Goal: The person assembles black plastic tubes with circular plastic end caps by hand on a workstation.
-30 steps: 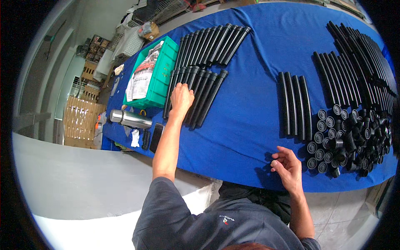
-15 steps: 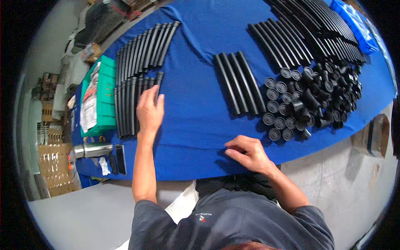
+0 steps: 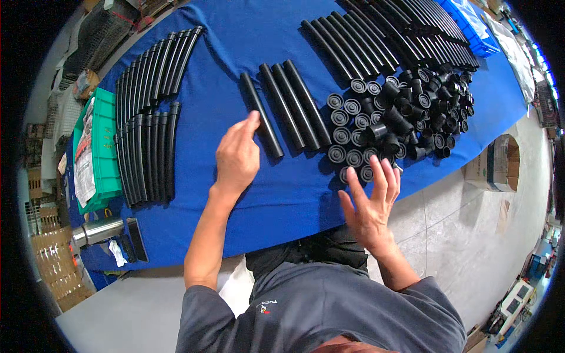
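On the worktop [image 3: 282, 194], which is covered with blue cloth, one black tube [image 3: 263, 120] is laid alone near the middle, slanted, with its lower end turned toward the person. Beside its lower half the left hand [image 3: 238, 156] is held, palm down, with the fingers kept together. The tip of the foremost finger is seen at the tube's left side; whether the tube is pressed, grasped or only approached cannot be told, because the thumb is hidden.

Just to the right, three tubes [image 3: 295, 106] are placed side by side, nearly parallel to the single one. The right hand [image 3: 374, 203] is held at the near edge of a heap of black caps [image 3: 406, 115]; its fingers are spread and nothing is seen to be grasped. Whether any cap is touched by the fingertips cannot be told.

Behind the heap, many more tubes [image 3: 353, 50] are laid out in rows, and a blue tray [image 3: 485, 44] is placed beyond them. On the left side, tubes with collars at their far ends are arranged in a far row [image 3: 156, 70] and a near row [image 3: 147, 156]. Next to these a green crate [image 3: 106, 147] is set, with a steel flask [image 3: 100, 231] lying near it.
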### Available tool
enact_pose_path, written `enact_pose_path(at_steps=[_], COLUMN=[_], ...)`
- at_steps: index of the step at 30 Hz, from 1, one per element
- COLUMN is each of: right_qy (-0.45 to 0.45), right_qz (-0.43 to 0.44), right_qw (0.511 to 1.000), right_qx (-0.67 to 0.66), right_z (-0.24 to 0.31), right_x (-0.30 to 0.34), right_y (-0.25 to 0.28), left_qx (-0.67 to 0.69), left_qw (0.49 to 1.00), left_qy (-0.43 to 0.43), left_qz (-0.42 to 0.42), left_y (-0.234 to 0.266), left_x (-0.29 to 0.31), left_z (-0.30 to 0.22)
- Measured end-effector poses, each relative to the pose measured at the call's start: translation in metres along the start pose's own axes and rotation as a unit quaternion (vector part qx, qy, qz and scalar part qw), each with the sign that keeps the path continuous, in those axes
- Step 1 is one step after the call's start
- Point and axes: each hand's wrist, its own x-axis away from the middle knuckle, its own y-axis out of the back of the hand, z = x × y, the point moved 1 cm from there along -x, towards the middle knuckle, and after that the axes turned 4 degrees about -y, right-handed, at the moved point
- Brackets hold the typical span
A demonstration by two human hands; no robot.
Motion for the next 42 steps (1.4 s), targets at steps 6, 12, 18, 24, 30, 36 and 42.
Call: enact_pose_path(at_steps=[6, 12, 18, 24, 30, 36, 42], right_qy=[0.019, 0.031, 0.09, 0.097, 0.17, 0.161, 0.099], right_qz=[0.061, 0.064, 0.071, 0.124, 0.115, 0.058, 0.112], right_qw=[0.997, 0.997, 0.977, 0.949, 0.961, 0.976, 0.988], right_qx=[0.036, -0.002, -0.182, -0.271, -0.187, -0.138, 0.034], right_z=[-0.017, -0.018, 0.005, 0.051, 0.078, 0.046, -0.005], right_x=[-0.003, -0.006, -0.006, -0.024, -0.054, -0.053, -0.066], right_y=[-0.006, -0.011, -0.012, -0.04, -0.082, -0.03, -0.018], left_qx=[-0.041, -0.001, -0.046, -0.03, 0.003, -0.024, -0.021], left_qw=[0.963, 0.963, 0.964, 0.958, 0.96, 0.967, 0.962], left_qy=[0.261, 0.265, 0.247, 0.275, 0.279, 0.254, 0.271], left_qz=[0.054, 0.053, 0.087, 0.075, 0.02, -0.011, -0.011], left_y=[0.004, -0.002, 0.015, 0.039, 0.052, 0.047, 0.048], left_x=[-0.009, -0.007, 0.009, 0.051, 0.081, 0.088, 0.088], left_z=[0.005, 0.013, 0.004, -0.01, -0.01, -0.006, -0.005])
